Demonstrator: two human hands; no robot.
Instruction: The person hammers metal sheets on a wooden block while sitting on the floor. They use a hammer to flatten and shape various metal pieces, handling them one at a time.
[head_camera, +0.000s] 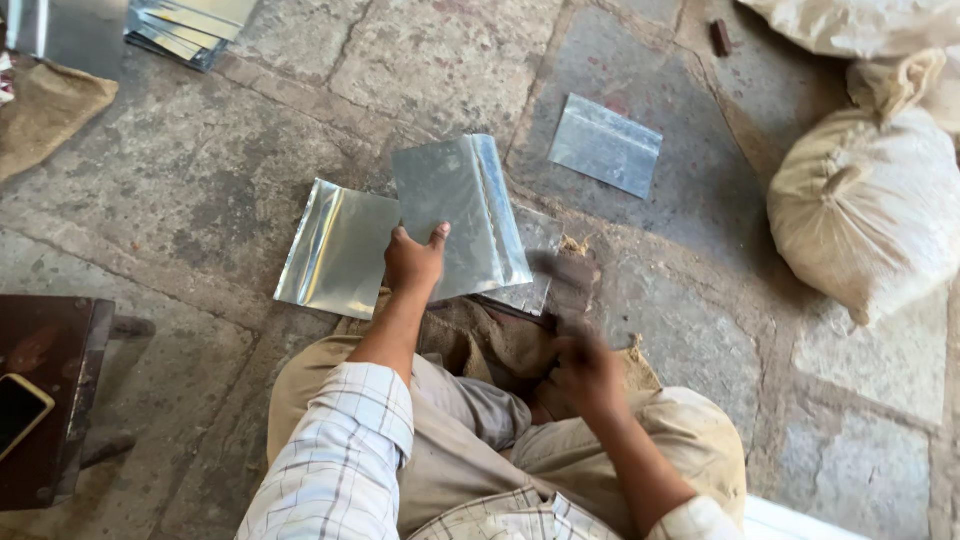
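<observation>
- The person sits on a stone floor (200, 180), knees drawn up, in tan trousers and a checked shirt.
- The right hand (585, 370) is nearest, over the right knee, fingers closed around the handle of a mallet (565, 280); the mallet head is blurred, so its exact shape cannot be told.
- The left hand (413, 262) reaches forward, fingers and thumb clamped on the lower edge of a bent metal sheet (460, 215), which is lifted off the floor and tilted, with a folded ridge along its right side.
- Under that sheet, partly hidden, another shiny piece lies on a patch of sacking (480, 335) in front of the knees.
- Just beside the left hand, a flat metal sheet (335, 250) lies on the floor.
- At the left edge, a dark wooden stool (50, 400) carries a phone (18, 410).
- Farther off, a small sheet (605, 145) lies alone on the stone.
- To the right sit stuffed cloth sacks (865, 205).
- At the far top left, a stack of sheets (185, 28) rests on the floor.
</observation>
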